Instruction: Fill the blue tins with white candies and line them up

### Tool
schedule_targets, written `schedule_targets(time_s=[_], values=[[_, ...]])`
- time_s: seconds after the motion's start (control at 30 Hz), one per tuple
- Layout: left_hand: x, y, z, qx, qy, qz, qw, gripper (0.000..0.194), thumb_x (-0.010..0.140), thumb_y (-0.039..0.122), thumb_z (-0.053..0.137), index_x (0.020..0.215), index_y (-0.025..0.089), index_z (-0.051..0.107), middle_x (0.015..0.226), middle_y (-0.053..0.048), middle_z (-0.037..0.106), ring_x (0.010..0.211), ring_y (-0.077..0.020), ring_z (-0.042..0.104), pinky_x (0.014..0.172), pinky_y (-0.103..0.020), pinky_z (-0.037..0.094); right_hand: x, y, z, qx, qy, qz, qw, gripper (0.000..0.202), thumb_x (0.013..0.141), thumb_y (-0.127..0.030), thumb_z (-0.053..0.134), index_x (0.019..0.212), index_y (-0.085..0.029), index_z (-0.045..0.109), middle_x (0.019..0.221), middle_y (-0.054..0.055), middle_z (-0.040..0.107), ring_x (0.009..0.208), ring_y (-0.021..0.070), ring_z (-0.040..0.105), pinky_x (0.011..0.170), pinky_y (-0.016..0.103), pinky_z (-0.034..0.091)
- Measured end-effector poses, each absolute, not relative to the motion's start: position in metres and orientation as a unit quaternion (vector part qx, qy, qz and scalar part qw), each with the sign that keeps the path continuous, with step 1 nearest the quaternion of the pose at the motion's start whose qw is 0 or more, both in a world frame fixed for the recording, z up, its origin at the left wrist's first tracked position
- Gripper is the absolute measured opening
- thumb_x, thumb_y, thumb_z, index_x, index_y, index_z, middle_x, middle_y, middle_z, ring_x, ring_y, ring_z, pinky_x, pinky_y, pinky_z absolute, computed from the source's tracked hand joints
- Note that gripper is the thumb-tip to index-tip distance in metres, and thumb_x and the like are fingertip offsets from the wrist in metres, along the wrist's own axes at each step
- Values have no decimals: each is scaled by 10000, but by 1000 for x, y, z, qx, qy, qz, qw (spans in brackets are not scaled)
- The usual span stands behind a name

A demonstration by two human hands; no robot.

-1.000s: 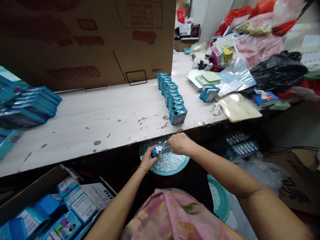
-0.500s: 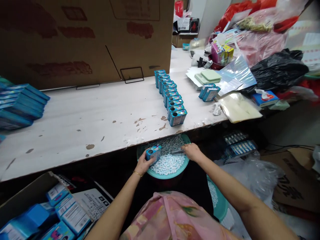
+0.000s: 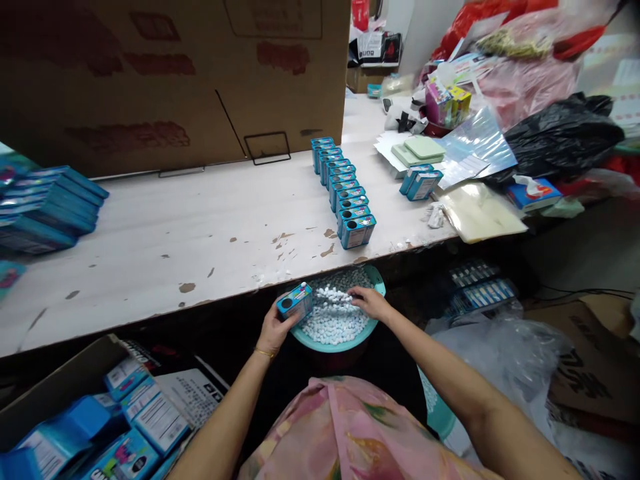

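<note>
The left hand (image 3: 275,328) grips a blue box (image 3: 295,302), fingers and thumb closed about its sides; the box is tilted over the left rim of a turquoise basin (image 3: 334,348). The right hand (image 3: 371,303) pinches a scoop (image 3: 347,294), heaped with white pellets and largely hidden by them, above the pellets (image 3: 336,327) in the basin. On the bench (image 3: 150,233), a row of upright boxes (image 3: 356,232) runs back from the front edge to the large carton (image 3: 200,87). At lower right, a second basin (image 3: 442,421) contains pellets; at lower left, an open carton (image 3: 55,377) holds blue boxes (image 3: 155,413).
</note>
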State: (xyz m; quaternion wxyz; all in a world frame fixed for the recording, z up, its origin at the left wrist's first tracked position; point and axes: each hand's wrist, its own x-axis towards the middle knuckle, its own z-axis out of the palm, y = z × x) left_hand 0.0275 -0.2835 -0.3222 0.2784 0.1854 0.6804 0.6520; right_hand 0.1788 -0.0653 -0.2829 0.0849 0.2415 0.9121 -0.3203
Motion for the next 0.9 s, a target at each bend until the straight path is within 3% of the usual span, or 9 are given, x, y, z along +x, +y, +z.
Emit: schedule_targets(time_s=[0.17, 0.4, 0.53, 0.73, 0.9], values=[[30, -278, -319, 263, 721, 596, 237, 511, 613, 287, 620, 1085, 149, 477, 1032, -72, 585, 958, -201, 540, 919, -383, 370, 177, -67, -221, 170, 939, -291, 63, 292, 774, -286, 483, 1047, -221, 562, 1027, 13, 614, 924, 139, 546, 781, 235, 398], [39, -257, -318, 349, 742, 541, 185, 447, 627, 201, 551, 1071, 170, 508, 1066, -72, 545, 1007, -201, 505, 921, -363, 363, 150, -95, -161, 114, 976, -71, 170, 308, 793, -356, 420, 1052, -280, 569, 1035, 41, 611, 955, 209, 546, 764, 309, 408], [39, -257, -315, 376, 745, 524, 172, 450, 626, 157, 523, 1075, 179, 509, 1046, -67, 536, 991, -196, 506, 907, -354, 370, 135, -108, -149, 82, 976, 9, 199, 284, 794, -343, 402, 945, -220, 610, 948, 92, 624, 895, 232, 565, 726, 337, 414], [37, -257, -321, 376, 737, 534, 171, 456, 610, 135, 525, 1063, 182, 513, 1032, -59, 531, 985, -191, 502, 906, -350, 369, 127, -123, -144, 61, 981, 35, 183, 240, 782, -273, 416, 871, -164, 610, 885, 111, 626, 815, 234, 582, 676, 329, 420], [34, -258, -329, 338, 722, 574, 188, 432, 616, 184, 562, 1046, 185, 519, 1047, -58, 536, 1002, -191, 499, 920, -359, 360, 148, -104, -146, 70, 987, 13, 145, 233, 798, -275, 416, 947, -197, 578, 912, 80, 618, 826, 195, 576, 686, 274, 401]])
